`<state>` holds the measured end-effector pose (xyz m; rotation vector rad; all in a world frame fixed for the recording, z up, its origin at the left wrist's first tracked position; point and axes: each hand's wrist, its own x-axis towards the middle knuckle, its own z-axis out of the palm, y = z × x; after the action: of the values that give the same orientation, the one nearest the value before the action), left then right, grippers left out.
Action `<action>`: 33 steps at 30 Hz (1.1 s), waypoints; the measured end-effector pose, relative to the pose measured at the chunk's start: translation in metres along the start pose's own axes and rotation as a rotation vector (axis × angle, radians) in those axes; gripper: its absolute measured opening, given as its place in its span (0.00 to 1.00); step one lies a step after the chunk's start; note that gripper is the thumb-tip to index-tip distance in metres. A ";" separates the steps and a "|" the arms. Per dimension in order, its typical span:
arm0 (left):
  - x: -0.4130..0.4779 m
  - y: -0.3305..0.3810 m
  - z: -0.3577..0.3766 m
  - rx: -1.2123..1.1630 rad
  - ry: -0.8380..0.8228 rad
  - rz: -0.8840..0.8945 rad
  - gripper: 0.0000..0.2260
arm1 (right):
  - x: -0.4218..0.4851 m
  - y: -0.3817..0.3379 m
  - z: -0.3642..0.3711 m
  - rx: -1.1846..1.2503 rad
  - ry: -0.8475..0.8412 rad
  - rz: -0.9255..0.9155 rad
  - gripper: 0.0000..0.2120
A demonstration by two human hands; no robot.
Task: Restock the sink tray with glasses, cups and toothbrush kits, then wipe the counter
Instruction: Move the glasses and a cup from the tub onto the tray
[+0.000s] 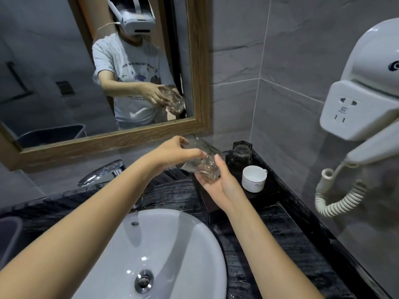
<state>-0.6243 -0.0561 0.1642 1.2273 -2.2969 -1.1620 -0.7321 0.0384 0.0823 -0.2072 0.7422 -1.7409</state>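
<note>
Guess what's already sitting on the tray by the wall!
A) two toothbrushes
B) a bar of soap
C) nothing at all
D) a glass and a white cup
D: a glass and a white cup stand on the tray, while both hands hold another glass.

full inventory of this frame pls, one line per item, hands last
held glass: 1, clear, tilted in both hands above the tray's near end
standing glass: 1, clear, upright at the tray's far end
cup: 1, white, upright on the tray, nearer than the standing glass
tray: 1, black, on the counter right of the sink
counter: 1, black marbled
sink: 1, white, bottom centre
faucet: 1, chrome, behind the sink
mirror: 1, wood-framed, on the wall
hair dryer unit: 1, white, coiled cord, right wall
left hand: grips the held glass near its rim
right hand: supports its base
</note>
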 end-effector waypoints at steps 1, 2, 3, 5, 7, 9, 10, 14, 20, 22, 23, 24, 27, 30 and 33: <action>0.003 0.004 0.000 -0.006 0.016 0.017 0.40 | 0.001 -0.005 0.002 0.018 0.001 -0.007 0.16; 0.006 0.008 0.002 -0.026 0.033 0.038 0.41 | 0.002 -0.009 0.002 0.060 -0.005 -0.011 0.18; 0.008 0.011 0.004 -0.053 0.053 0.060 0.41 | 0.003 -0.013 0.003 0.107 -0.009 -0.011 0.20; 0.011 0.012 0.011 -0.129 0.102 0.113 0.38 | 0.007 -0.020 0.003 0.143 -0.007 -0.004 0.23; 0.017 0.006 0.019 -0.204 0.135 0.139 0.34 | 0.012 -0.029 0.002 0.103 0.007 -0.004 0.23; 0.024 -0.004 0.022 -0.261 0.110 0.129 0.32 | 0.018 -0.041 0.001 0.039 0.024 -0.004 0.19; 0.027 -0.009 0.022 -0.285 0.070 0.118 0.33 | 0.022 -0.049 0.003 -0.016 0.033 -0.008 0.16; 0.047 -0.022 0.014 -0.244 -0.074 0.052 0.49 | 0.037 -0.079 0.013 -0.526 0.063 -0.104 0.11; 0.088 -0.029 0.027 -0.161 -0.087 0.157 0.38 | 0.074 -0.095 0.015 -1.036 0.172 -0.228 0.19; 0.101 -0.036 0.035 -0.172 -0.083 0.163 0.39 | 0.091 -0.095 0.009 -1.184 0.233 -0.249 0.35; 0.107 -0.041 0.040 -0.190 -0.079 0.154 0.39 | 0.098 -0.094 0.005 -1.249 0.226 -0.264 0.38; 0.113 -0.045 0.043 -0.214 -0.075 0.137 0.39 | 0.104 -0.093 0.002 -1.312 0.210 -0.278 0.39; 0.127 -0.062 0.056 -0.273 -0.056 0.095 0.36 | 0.119 -0.086 -0.008 -1.490 0.174 -0.306 0.41; 0.134 -0.077 0.071 -0.298 -0.071 0.050 0.37 | 0.129 -0.076 -0.018 -1.622 0.145 -0.323 0.43; 0.133 -0.092 0.083 -0.248 -0.033 0.036 0.39 | 0.137 -0.067 -0.029 -1.646 0.150 -0.332 0.41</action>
<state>-0.6994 -0.1470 0.0265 1.0788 -2.1104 -1.4137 -0.8440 -0.0687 0.0657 -1.3462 2.1903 -0.9975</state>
